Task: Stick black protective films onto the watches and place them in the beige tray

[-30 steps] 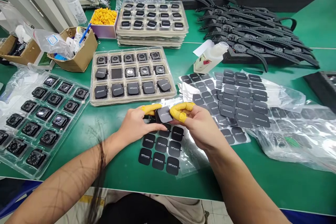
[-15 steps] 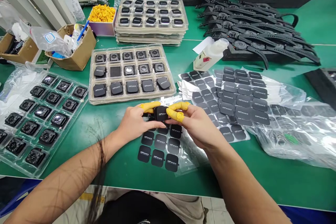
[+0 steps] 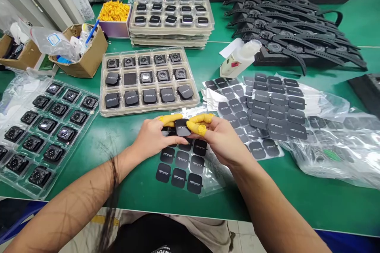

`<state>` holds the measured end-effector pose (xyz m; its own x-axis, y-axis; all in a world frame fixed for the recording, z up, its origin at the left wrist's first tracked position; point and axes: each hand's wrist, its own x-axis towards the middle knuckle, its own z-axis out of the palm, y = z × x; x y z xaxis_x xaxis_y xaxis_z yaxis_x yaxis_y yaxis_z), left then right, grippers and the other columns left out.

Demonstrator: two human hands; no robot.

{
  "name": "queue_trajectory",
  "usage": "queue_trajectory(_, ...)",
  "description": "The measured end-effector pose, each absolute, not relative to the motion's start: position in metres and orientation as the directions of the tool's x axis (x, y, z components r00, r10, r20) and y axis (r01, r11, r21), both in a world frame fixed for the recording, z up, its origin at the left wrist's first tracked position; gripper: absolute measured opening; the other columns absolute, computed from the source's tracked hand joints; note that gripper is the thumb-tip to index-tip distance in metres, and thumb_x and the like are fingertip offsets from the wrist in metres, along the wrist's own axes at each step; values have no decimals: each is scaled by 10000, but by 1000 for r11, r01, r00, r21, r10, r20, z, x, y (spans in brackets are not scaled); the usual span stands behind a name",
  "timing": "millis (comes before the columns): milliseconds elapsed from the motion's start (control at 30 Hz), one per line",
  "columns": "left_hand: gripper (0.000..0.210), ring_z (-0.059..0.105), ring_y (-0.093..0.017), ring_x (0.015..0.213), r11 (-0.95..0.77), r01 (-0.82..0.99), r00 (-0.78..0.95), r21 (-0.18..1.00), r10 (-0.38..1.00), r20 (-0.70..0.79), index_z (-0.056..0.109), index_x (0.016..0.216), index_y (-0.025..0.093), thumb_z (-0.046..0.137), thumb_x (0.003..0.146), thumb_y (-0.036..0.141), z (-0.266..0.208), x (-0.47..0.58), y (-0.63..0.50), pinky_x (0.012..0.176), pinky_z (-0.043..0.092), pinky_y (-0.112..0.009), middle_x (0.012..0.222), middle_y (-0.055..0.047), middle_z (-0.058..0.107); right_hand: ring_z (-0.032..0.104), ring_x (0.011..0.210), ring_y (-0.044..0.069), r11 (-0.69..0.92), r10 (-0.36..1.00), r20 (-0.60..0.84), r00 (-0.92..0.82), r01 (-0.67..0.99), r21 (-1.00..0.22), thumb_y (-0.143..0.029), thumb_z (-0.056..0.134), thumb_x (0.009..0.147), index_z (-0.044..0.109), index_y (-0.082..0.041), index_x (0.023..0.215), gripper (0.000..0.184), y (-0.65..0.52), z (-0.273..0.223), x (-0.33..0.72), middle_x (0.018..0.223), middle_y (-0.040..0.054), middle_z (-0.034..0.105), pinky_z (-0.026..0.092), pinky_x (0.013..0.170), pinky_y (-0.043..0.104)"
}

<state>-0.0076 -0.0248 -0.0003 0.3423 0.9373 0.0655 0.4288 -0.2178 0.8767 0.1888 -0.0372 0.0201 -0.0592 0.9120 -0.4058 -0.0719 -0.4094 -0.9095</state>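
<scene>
Both hands hold one black watch case (image 3: pixel 181 127) over a sheet of black printed stickers (image 3: pixel 182 159). My left hand (image 3: pixel 154 134) grips its left side, a yellow finger cot on the index finger and the bare thumb below. Yellow cots also cover the thumb and a finger of my right hand (image 3: pixel 218 134), which pinches the case's right edge. The case's face, with white lettering, points up. Beyond my hands lies a beige tray (image 3: pixel 148 110) of watch cases; some show their sensor backs, others a lettered face, and one pocket shows only its dark bottom.
At left is a clear tray (image 3: pixel 67 148) of watch cases. More sticker sheets (image 3: pixel 276 112) and clear plastic bags (image 3: pixel 329 166) lie at right. A white bottle (image 3: pixel 242 59) stands near strapped watches (image 3: pixel 297 35). Stacked trays (image 3: pixel 170 33), a box of yellow finger cots (image 3: pixel 115 12) and a cardboard box (image 3: pixel 86 61) are behind.
The hands and the watch case stay almost in place, with the case's face turned slightly more toward me. The view has shifted slightly.
</scene>
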Motion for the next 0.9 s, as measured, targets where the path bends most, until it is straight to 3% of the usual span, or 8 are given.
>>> queue_trajectory(900,632,759,-241,984,-215,434,329,875,942,68,751,1185,238,917,625,479,-2,-7,-25,993,586,-342,1119,-27,795,669,816,205,-388,921,-387,-50,-31,-921,-457,907,592,734,-214,811,370,-38,20,187,883,41,709,608,776,387)
